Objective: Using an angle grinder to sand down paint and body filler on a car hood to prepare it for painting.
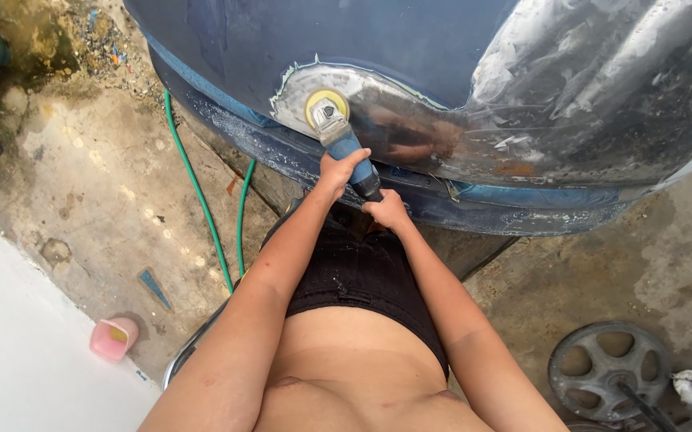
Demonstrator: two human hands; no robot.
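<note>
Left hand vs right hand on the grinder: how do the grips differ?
The left hand wraps the grinder on its blue body, nearer the yellow disc; the right hand holds the dark rear end. The left hand sits higher in the picture, the right hand lower, nearer the person's body. Both are closed on the grinder.

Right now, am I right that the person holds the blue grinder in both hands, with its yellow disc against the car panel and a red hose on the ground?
Almost: the head view shows a green hose, not red. Both the left hand and right hand grip the blue grinder, its yellow disc against the car panel.
</note>
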